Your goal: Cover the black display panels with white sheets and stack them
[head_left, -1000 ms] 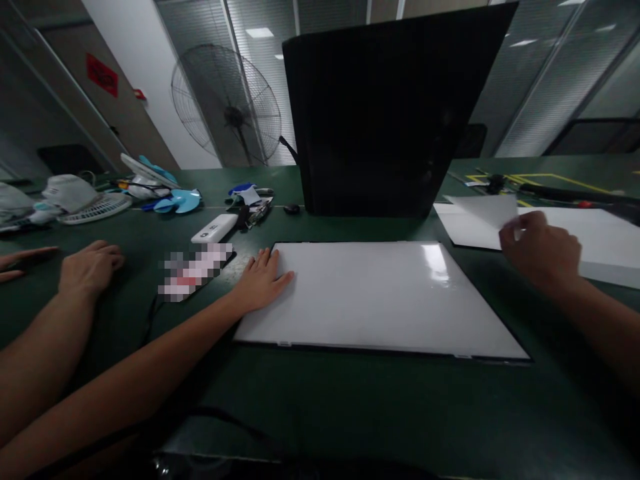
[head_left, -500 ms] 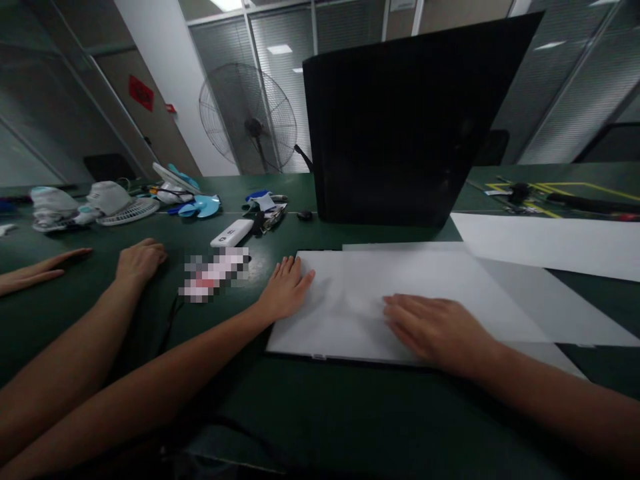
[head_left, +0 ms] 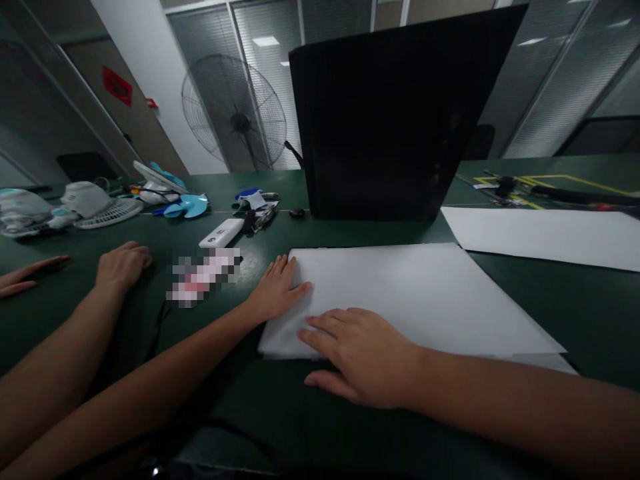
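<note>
Green table (head_left: 550, 300); standing fan (head_left: 235, 117) behind; blinds (head_left: 540, 73) on glass walls; ceiling light (head_left: 265, 41).

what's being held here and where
Nothing is gripped: the left hand lies flat on the white sheet's left edge, the right hand flat on its near left corner.

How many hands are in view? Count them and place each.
4. The left hand lies flat on the white sheet's left edge; the right hand rests on its near edge; a co-worker's fist rests on the green table; another hand's fingers show far left.
</note>
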`<move>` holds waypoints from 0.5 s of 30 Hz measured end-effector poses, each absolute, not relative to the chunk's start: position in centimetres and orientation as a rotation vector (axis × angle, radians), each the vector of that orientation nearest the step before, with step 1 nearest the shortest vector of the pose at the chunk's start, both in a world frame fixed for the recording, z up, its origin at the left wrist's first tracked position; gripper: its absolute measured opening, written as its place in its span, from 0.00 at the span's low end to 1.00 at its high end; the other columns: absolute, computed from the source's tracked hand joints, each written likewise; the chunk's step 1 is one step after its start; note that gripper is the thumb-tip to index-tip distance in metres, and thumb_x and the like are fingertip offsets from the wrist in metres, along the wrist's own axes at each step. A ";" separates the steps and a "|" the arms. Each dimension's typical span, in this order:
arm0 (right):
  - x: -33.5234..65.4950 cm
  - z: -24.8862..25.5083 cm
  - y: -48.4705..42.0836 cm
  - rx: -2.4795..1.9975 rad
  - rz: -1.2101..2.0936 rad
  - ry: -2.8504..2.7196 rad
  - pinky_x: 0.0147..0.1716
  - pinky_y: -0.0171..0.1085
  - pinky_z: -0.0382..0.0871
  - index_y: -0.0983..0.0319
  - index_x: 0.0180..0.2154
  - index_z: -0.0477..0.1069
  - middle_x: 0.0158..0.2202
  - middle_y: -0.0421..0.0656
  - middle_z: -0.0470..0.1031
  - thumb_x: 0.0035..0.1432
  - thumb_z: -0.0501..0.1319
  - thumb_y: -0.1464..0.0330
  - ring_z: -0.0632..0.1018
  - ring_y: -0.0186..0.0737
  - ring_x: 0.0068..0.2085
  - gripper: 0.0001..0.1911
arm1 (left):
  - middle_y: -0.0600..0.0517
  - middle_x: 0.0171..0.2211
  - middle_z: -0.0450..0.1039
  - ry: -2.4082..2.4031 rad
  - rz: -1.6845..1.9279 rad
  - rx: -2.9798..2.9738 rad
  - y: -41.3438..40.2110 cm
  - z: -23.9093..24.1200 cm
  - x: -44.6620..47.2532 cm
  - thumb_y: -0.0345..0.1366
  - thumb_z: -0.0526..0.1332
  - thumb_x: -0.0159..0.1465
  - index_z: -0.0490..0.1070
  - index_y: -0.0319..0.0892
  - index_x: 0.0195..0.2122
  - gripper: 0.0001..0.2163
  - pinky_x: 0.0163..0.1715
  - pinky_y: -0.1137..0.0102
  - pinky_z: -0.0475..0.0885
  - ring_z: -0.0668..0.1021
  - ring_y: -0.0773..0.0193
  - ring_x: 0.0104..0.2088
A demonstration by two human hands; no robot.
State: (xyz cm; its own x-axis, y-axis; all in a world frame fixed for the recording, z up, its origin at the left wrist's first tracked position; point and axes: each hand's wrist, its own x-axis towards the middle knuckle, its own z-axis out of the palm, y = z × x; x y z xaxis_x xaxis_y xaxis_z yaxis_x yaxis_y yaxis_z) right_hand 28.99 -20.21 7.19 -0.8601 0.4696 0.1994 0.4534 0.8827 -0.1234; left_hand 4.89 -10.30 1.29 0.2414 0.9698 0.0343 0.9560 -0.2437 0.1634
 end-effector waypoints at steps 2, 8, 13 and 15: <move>31.4 7.6 -18.4 -0.766 0.117 -2.753 0.54 0.52 0.74 0.62 0.64 0.70 0.60 0.52 0.75 0.72 0.52 0.49 0.77 0.51 0.57 0.31 | 0.31 0.76 0.47 1.854 0.203 2.371 -10.4 1.6 4.8 0.61 0.47 0.70 0.50 0.31 0.74 0.42 0.72 0.48 0.51 0.51 0.40 0.75; 48.8 6.0 -8.5 -1.700 -0.258 -2.316 0.60 0.52 0.65 0.66 0.67 0.66 0.65 0.59 0.68 0.73 0.52 0.54 0.72 0.56 0.62 0.31 | 0.35 0.75 0.51 1.851 0.282 2.355 -10.3 2.1 4.8 0.65 0.51 0.68 0.55 0.37 0.73 0.42 0.70 0.46 0.56 0.56 0.37 0.74; 60.7 2.5 -5.4 -2.274 -0.151 -2.063 0.53 0.53 0.65 0.72 0.70 0.60 0.69 0.70 0.59 0.72 0.50 0.49 0.67 0.63 0.66 0.39 | 0.34 0.75 0.52 1.874 0.235 2.328 -10.3 2.7 5.1 0.66 0.51 0.67 0.56 0.36 0.73 0.44 0.70 0.49 0.56 0.59 0.39 0.73; 61.8 1.9 -5.7 -2.326 -0.098 -2.051 0.48 0.53 0.65 0.68 0.70 0.61 0.68 0.69 0.61 0.72 0.47 0.46 0.70 0.64 0.62 0.40 | 0.35 0.74 0.53 1.886 0.209 2.310 -10.4 3.0 5.2 0.66 0.51 0.67 0.55 0.36 0.74 0.44 0.70 0.50 0.57 0.61 0.40 0.72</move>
